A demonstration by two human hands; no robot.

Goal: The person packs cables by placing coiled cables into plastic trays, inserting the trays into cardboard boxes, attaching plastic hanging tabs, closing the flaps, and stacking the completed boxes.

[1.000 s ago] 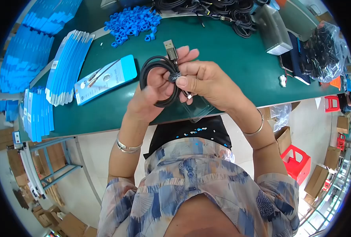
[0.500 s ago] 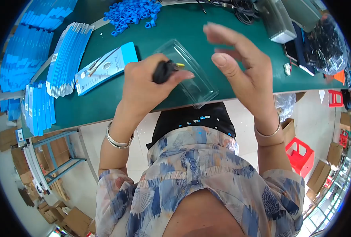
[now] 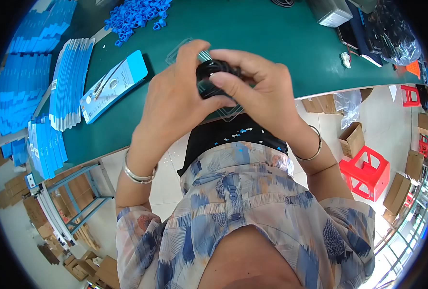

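Two bare hands meet above the near part of the green table (image 3: 272, 62), with a coiled black cable (image 3: 214, 66) between them. The right hand (image 3: 268, 85) pinches the coil, thumb pressed on its facing side and fingers bent around behind it. The left hand (image 3: 168, 100) curves in from the other side, thumb below and index finger arched above, but whether its fingers grip the coil or the clear plastic tray (image 3: 173, 54) showing behind them cannot be told. If the right thumb eased off too soon, the loops could spring wider, since any tie on them is hidden. Pressing hard against the tray might crease its thin-looking wall, and a loop caught on the rim could stand proud. The tray's near end lies by the table edge, so a downward push there might tip it toward the black cloth (image 3: 207, 140) on the lap, where pale and blue scraps (image 3: 243, 130) could cling to the cable. A careless swing of the left wrist might also knock the blue-and-white DIGILINE carton (image 3: 114, 85) nearby.
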